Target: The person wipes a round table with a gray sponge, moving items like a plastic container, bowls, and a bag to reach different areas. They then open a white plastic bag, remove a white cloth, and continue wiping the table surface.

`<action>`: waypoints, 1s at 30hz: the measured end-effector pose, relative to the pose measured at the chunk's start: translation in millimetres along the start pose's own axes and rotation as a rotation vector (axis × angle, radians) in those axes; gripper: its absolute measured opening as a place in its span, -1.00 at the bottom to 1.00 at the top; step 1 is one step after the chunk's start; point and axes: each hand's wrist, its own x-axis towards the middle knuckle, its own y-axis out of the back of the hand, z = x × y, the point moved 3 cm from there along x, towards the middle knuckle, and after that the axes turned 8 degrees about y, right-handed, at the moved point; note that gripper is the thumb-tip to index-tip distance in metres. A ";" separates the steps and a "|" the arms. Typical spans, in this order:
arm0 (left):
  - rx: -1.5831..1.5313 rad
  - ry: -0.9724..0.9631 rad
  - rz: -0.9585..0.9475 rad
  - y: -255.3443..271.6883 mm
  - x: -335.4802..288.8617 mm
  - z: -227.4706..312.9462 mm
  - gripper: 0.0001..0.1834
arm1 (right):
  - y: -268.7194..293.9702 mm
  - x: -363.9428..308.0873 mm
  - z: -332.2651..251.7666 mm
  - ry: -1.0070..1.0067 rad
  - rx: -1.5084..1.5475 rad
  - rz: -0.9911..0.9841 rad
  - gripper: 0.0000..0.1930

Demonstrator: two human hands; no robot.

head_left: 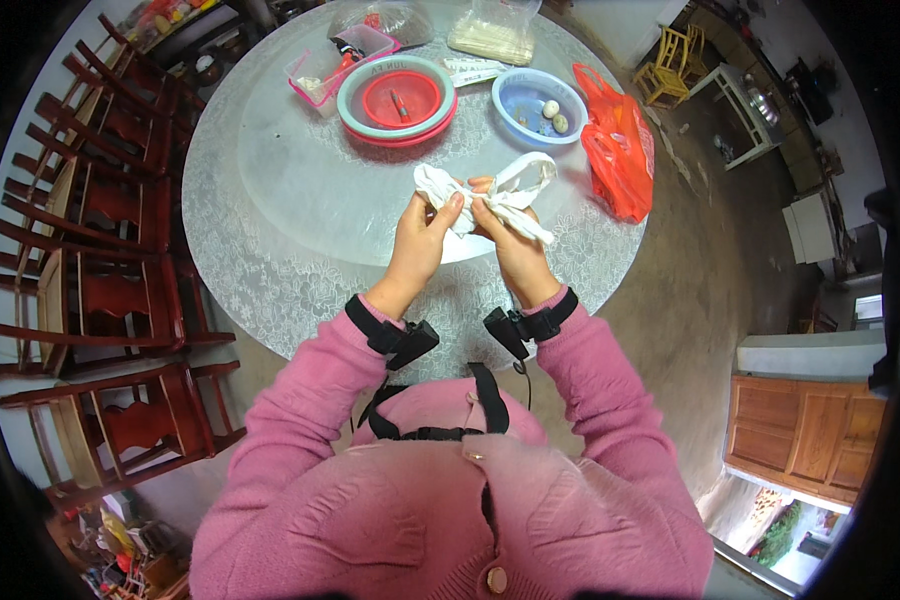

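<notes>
Both of my hands meet over the near half of the round table point(260, 240), gripping a crumpled white bundle point(436, 184) between them. It is soft and twisted, with a loose loop standing up at the right and an end hanging below. Whether it is a thin plastic bag or cloth I cannot tell. My left hand point(422, 232) pinches its left part with the thumb on top. My right hand point(515, 243) closes on the middle, thumb close to the left one. Some fingers are hidden behind the white folds.
Beyond my hands stand nested red and grey-green basins point(348, 108) and a blue basin point(515, 120) with egg-like pieces. A red plastic bag point(615, 150) hangs over the right edge. A pink-rimmed box point(315, 75) and clear bags point(495, 35) sit farther back. Wooden chairs point(120, 290) line the left.
</notes>
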 end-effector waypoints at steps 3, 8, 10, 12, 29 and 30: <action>0.160 0.183 -0.071 11.1 8.7 3.8 -0.61 | 7.2 1.7 -5.1 0.067 -0.079 -0.088 -0.77; 0.189 0.172 -0.059 9.9 11.8 6.9 -0.55 | 12.5 -2.7 -8.6 0.102 -0.117 -0.130 -0.70; 0.199 0.167 0.000 6.6 12.4 7.2 -0.51 | 10.8 -4.5 -12.5 0.183 -0.192 -0.213 -0.66; 0.207 0.190 0.067 3.9 13.1 6.7 -0.47 | 5.6 -3.9 -11.8 0.268 -0.232 -0.191 -0.60; 1.029 -0.673 -0.065 -9.6 -12.0 45.6 -0.34 | 17.7 0.8 -0.3 0.048 -0.128 -0.045 -0.71; 0.985 -0.613 -0.075 -9.4 -11.7 44.1 -0.35 | 17.7 0.6 -2.1 0.041 -0.129 -0.044 -0.72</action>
